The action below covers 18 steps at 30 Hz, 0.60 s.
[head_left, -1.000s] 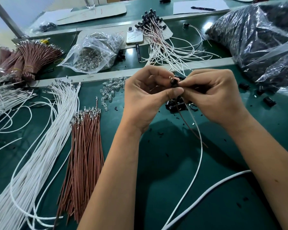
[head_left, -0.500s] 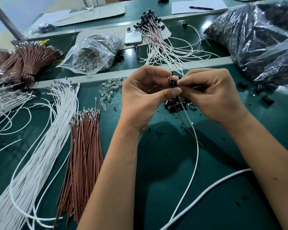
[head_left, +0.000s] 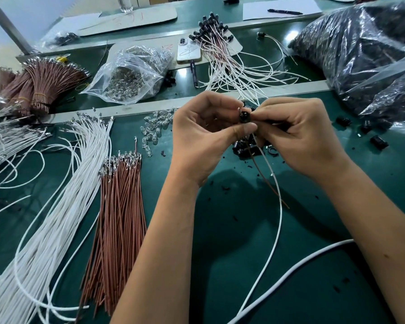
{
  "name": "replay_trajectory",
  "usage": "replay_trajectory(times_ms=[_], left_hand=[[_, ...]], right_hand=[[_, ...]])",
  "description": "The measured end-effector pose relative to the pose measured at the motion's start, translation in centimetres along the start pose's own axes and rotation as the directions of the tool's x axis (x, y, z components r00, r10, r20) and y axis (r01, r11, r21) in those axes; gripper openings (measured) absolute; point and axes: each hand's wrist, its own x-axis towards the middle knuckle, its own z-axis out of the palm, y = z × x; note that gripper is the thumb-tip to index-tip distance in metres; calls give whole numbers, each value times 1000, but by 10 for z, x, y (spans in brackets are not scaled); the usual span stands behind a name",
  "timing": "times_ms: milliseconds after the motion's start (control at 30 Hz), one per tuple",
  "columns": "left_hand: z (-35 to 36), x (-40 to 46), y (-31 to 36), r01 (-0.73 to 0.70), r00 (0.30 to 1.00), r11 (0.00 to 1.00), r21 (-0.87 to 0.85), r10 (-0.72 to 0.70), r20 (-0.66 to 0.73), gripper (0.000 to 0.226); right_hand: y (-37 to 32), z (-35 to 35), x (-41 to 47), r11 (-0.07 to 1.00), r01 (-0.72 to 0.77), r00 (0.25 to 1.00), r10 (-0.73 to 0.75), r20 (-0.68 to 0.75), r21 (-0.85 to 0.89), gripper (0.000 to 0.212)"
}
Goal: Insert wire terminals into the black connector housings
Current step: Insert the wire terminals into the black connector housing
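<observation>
A small black connector housing (head_left: 244, 116) is pinched between the thumb and fingers of my left hand (head_left: 201, 136), above the green table. My right hand (head_left: 297, 134) meets it from the right and pinches the wires at the housing. A white wire (head_left: 277, 206) and a brown wire (head_left: 267, 181) hang down from under my hands. A small heap of loose black housings (head_left: 243, 148) lies just below, partly hidden by my fingers.
Brown terminal wires (head_left: 117, 213) and white terminal wires (head_left: 56, 206) lie spread at the left. Clear bulbs (head_left: 154, 127) sit loose near a clear bag (head_left: 129, 76). Finished assemblies (head_left: 222, 50), a phone (head_left: 188, 51) and dark bags (head_left: 360, 54) are behind.
Both hands stayed together around the housing, with only small finger shifts; the housing turned slightly between my fingertips.
</observation>
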Motion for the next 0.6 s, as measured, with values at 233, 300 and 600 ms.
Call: replay_trajectory(times_ms=[233, 300, 600], left_hand=[[-1, 1, -1, 9, 1000, 1000, -5, -9, -29, 36], [0, 1, -1, 11, 999, 1000, -14, -11, -32, 36], [0, 0, -2, -4, 1000, 1000, -16, 4, -18, 37]], right_hand=[[-1, 3, 0, 1000, 8, 1000, -8, -3, -16, 16], [-1, 3, 0, 1000, 9, 1000, -10, -16, -24, 15], [-2, 2, -2, 1000, -29, 998, 30, -46, 5, 11]])
